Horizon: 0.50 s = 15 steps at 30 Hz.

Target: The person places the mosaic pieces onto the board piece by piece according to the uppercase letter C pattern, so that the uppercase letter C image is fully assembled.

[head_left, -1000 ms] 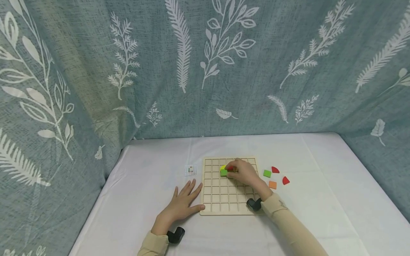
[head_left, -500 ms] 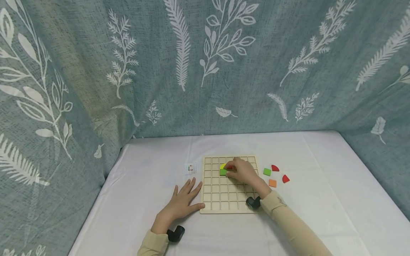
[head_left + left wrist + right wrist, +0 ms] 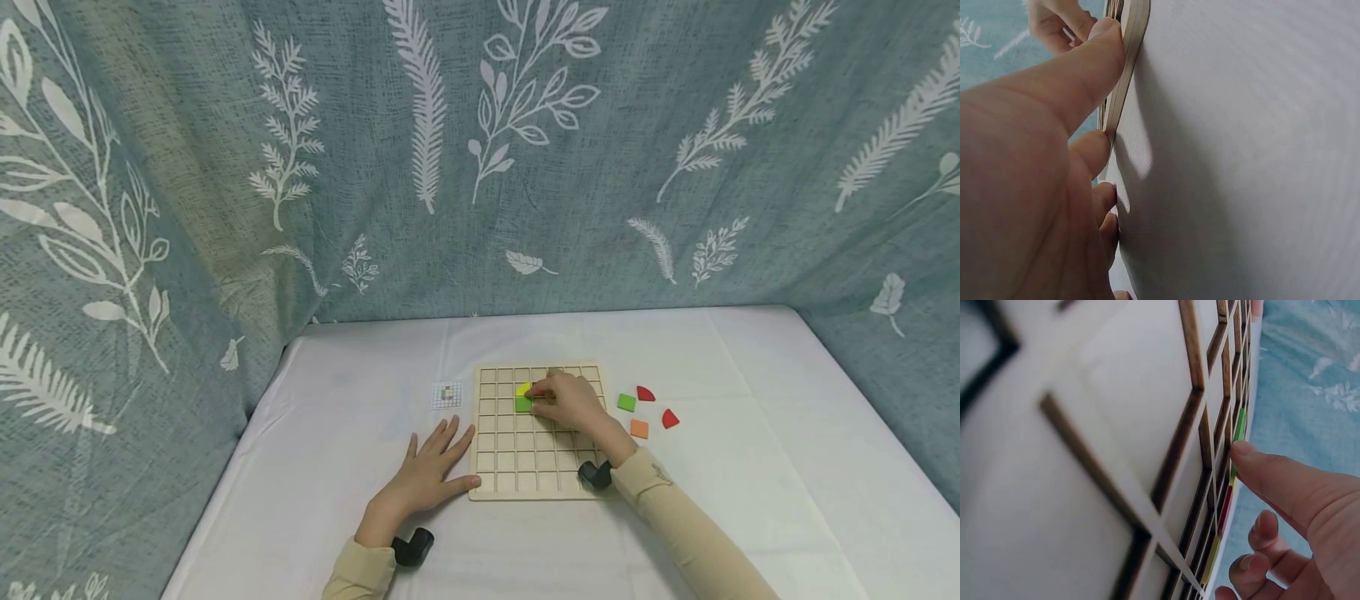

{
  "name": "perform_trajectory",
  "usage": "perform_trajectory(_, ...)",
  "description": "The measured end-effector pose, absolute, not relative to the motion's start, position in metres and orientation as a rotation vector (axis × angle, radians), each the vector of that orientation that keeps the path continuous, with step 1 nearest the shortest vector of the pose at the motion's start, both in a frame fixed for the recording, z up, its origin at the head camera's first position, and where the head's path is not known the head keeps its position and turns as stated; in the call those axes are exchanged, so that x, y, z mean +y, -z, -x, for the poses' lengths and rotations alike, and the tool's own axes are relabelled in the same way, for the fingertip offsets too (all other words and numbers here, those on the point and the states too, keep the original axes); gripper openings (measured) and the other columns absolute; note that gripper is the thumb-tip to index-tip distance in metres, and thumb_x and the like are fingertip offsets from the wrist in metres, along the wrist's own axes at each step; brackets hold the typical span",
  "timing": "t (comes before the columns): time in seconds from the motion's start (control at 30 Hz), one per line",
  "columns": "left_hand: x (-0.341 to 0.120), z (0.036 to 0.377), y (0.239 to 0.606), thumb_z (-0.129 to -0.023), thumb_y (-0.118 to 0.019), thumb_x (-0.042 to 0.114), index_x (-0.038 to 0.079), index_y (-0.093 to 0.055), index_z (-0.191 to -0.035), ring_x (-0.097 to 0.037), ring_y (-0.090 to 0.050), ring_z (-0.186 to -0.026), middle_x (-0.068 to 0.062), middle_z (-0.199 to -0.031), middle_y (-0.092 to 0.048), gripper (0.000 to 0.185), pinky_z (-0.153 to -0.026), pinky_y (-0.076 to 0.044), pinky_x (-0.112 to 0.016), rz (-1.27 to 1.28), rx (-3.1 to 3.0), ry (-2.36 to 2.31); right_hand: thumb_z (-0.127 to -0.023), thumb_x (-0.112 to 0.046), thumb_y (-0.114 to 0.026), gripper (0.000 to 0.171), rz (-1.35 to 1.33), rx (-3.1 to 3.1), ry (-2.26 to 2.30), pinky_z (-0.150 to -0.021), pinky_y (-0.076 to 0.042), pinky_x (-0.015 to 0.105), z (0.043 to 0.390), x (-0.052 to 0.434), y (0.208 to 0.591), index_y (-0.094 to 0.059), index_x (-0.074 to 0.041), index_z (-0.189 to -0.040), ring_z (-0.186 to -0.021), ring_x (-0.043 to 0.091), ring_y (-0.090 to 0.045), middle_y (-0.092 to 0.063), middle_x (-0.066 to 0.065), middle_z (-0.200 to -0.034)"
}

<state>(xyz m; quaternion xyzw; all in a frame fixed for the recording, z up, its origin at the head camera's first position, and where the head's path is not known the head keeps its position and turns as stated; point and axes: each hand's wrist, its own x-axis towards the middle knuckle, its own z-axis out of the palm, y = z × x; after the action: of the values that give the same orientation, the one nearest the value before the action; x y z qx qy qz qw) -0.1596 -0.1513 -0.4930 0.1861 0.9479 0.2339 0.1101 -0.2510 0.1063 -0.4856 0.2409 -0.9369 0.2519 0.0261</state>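
On the white table lies a wooden grid board point(image 3: 525, 479). My left hand point(image 3: 422, 483) rests with spread fingers at its left edge; in the left wrist view the thumb point(image 3: 1107, 56) touches the board's rim. Over the upper part of the board, my right hand point(image 3: 573, 404) holds thumb and index finger together at a green square tile point(image 3: 522, 405). The right wrist view has the thumb on this green tile point(image 3: 1239, 428); the index fingertip is hidden. A yellow piece point(image 3: 522, 389) lies just behind it. A red piece point(image 3: 1225, 509) sits in the grid, mostly covered from above.
Right of the board lie another green square point(image 3: 626, 402), an orange square point(image 3: 639, 429), and two red quarter-circle pieces, one farther back point(image 3: 645, 393) and one nearer point(image 3: 670, 418). A small printed grid card point(image 3: 447, 395) lies to the left. A patterned curtain point(image 3: 465, 167) hangs behind.
The green tile under my right hand looked slightly raised a second ago and now lies flatter in the grid. Less red shows beside the fingertips. The left hand has stayed in place.
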Motion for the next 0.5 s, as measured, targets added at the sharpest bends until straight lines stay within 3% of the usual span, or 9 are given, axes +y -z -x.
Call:
perform_trajectory(0.23, -0.152, 0.159, 0.495, -0.085, -0.058, 0.051, 0.014, -0.031, -0.145, -0.036, -0.013, -0.141, -0.016, -0.153, -0.020, 0.075, -0.109, 0.000, -0.064, -0.580, 2.797, -0.723, -0.080, -0.020, -0.073, 0.021, -0.666, -2.943, -0.873, -0.055, -0.038, 0.025, 0.250, 0.111, 0.487, -0.073, -0.015, -0.100, -0.064, 0.011, -0.046, -0.056, -0.001, -0.081)
perform_trajectory(0.5, -0.152, 0.158, 0.494, -0.085, -0.058, 0.049, 0.014, -0.031, -0.145, -0.036, -0.014, -0.141, -0.017, -0.153, -0.020, 0.075, -0.109, 0.000, -0.065, -0.569, 2.795, -0.721, -0.082, -0.022, -0.071, 0.020, -0.601, -2.971, -0.967, -0.054, -0.036, 0.024, 0.251, 0.122, 0.489, -0.072, -0.018, -0.101, -0.064, 0.011, -0.044, -0.054, -0.003, -0.079)
